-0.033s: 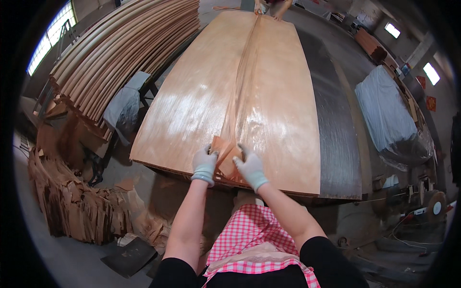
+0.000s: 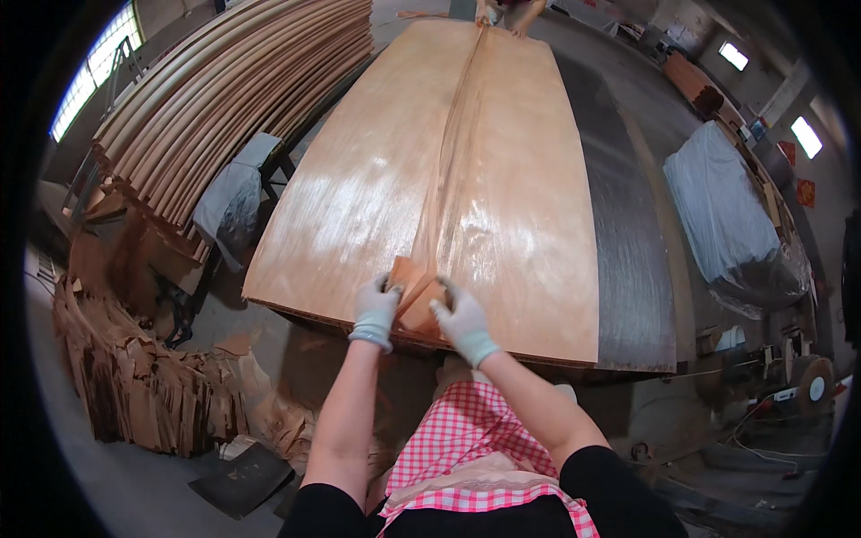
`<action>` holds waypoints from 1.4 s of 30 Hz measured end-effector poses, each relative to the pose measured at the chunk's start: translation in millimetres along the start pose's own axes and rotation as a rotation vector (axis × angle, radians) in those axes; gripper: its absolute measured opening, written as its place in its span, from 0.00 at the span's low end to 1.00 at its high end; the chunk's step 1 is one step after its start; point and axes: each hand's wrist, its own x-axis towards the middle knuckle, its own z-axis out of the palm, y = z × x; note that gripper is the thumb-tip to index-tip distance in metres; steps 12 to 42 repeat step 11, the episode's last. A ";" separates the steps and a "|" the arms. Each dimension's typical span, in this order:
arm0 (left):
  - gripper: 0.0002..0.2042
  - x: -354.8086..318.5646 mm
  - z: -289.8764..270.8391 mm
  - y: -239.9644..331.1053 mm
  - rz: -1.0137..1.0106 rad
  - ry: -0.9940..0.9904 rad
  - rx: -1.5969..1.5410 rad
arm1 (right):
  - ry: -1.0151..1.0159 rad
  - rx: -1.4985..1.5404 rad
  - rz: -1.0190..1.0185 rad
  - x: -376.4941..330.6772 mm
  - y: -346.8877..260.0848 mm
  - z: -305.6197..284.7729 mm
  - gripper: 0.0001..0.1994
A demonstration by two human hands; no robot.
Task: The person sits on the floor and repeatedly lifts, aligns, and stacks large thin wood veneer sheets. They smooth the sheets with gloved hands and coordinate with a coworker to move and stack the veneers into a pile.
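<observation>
Gloves cover both of the person's hands, which meet at the near edge of a big stack of thin wood sheets [image 2: 359,188] lying on a low table [image 2: 628,269]. The left hand [image 2: 375,309] has its fingers closed on the near end of a narrow strip of veneer [image 2: 453,152] that runs down the middle of the top sheet, and the right hand [image 2: 462,321] grips the same end just beside it, fingers curled over the folded, darker orange tip [image 2: 414,291]. The strip is raised into a slight ridge and stretches away to the far end of the stack, where another person's hands [image 2: 502,11] are at it. To the right of the pale sheets a dark grey board [image 2: 619,206] shows along the table's side. On the left, long bent strips of wood [image 2: 224,72] are piled in a curving heap, with a grey cloth [image 2: 229,197] draped below them, and ragged veneer scraps [image 2: 134,377] are stacked on the floor nearby. On the right stands a bundle wrapped in pale plastic [image 2: 726,206]. The person wears a pink checked apron [image 2: 475,439].
</observation>
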 end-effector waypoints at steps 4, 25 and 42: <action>0.17 -56.2 -56.3 -22.1 0.028 -0.143 -0.073 | -0.334 0.100 -0.152 -81.3 0.4 8.7 0.29; 0.43 -140.5 -166.8 -69.8 -0.135 -0.029 1.026 | -0.366 0.089 -0.109 -89.9 -8.0 -47.9 0.23; 0.43 -140.5 -166.8 -69.8 -0.135 -0.029 1.026 | -0.366 0.089 -0.109 -89.9 -8.0 -47.9 0.23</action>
